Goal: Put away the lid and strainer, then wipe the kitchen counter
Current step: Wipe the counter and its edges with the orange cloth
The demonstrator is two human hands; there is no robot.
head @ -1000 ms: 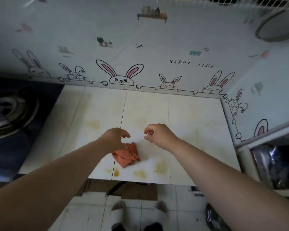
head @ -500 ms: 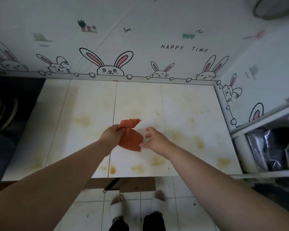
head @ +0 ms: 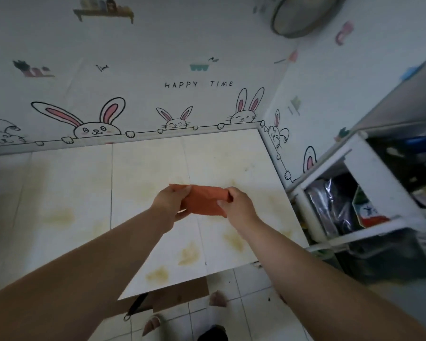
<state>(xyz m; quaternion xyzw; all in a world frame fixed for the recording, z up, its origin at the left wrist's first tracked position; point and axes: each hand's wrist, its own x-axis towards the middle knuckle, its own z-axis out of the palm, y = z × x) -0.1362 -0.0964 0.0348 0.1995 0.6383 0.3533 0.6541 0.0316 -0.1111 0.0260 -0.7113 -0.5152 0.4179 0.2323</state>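
I see both bare hands meeting at the centre of the frame, holding an orange cloth (head: pixel 204 200) stretched flat between them above the kitchen counter (head: pixel 145 173). The left hand (head: pixel 170 201) pinches the cloth's left edge between thumb and fingers; the right hand (head: pixel 237 205) is closed on its right edge the same way. The cloth looks soft and slightly nubby, pulled into a rough rectangle with a limp lower hem, and I cannot tell whether any part of it touches the surface.

The counter is smooth, pale glossy tile with thin dark grout lines, marked by yellowish-brown blotches (head: pixel 188 254) that are thickest toward its front edge in the lower middle of the frame. Behind it the wall (head: pixel 158 45) is covered in a smooth white sheet printed with cartoon rabbits and the words "HAPPY TIME".

In the upper right of the frame a round, metal-rimmed strainer (head: pixel 303 13) hangs against the wall; its mesh is blurred. At the right edge stands a white shelf unit (head: pixel 369 168) with squared posts, holding crinkled shiny bags. The lid is nowhere I can identify.
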